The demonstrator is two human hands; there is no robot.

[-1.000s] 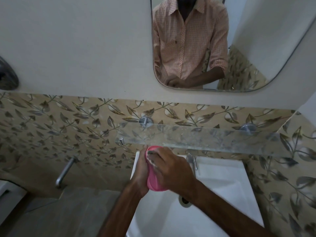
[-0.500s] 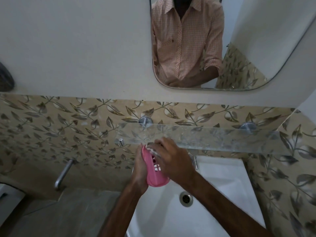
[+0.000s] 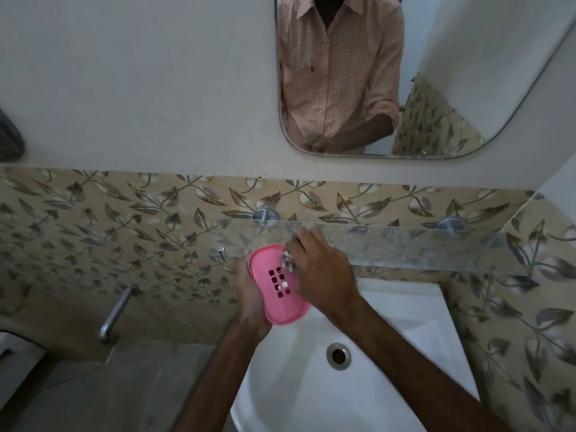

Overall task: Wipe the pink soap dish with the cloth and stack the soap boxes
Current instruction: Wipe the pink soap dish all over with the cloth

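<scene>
Dish (image 3: 274,291) sits over the sink (image 3: 405,322), left hand (image 3: 249,304) curled round its edge, right hand (image 3: 324,275) pinching the cloth (image 3: 288,261) against its far end. Grip looks thin, so a hard rub could pop it into the sink or bang knuckles on the shelf (image 3: 405,244).

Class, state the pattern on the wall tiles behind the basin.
Beige tiles with grey-brown leaves on vines; the head view shows it best.
</scene>
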